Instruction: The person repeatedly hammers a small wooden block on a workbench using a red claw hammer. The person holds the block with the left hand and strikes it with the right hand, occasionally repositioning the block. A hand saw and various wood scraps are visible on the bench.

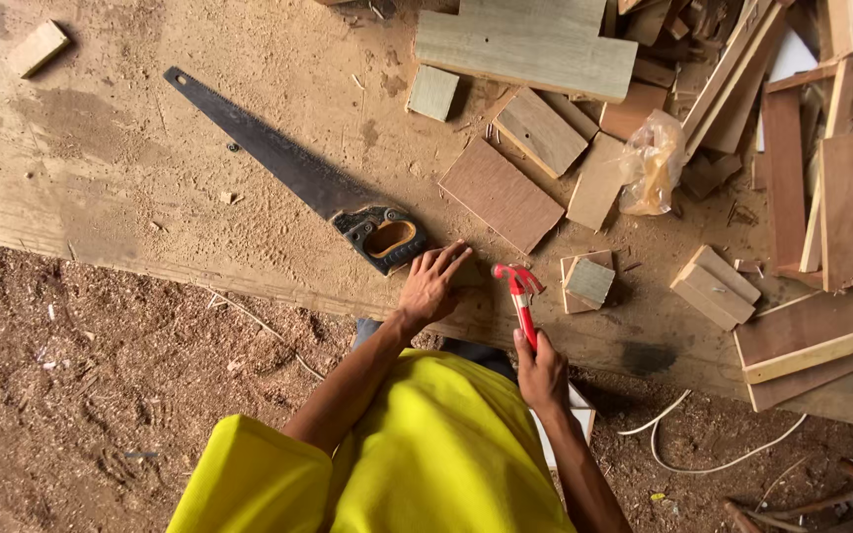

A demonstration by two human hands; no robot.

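Note:
My right hand (541, 371) grips the red handle of a small claw hammer (519, 292), whose head is raised just above the workbench. Flat on the bench lies my left hand (430, 284), fingers pressing on a small wood piece (466, 276) near the bench's front edge. The hammer head is a short way right of those fingers. A black hand saw (293, 173) with a black and orange handle lies diagonally just left of my left hand.
The dusty plywood workbench (130, 168) carries many wood offcuts: a brown panel (502, 193), stacked small blocks (587, 281), planks (525, 44) at the back and a clear plastic bag (652, 164). White cord (713, 459) trails on the sawdust floor.

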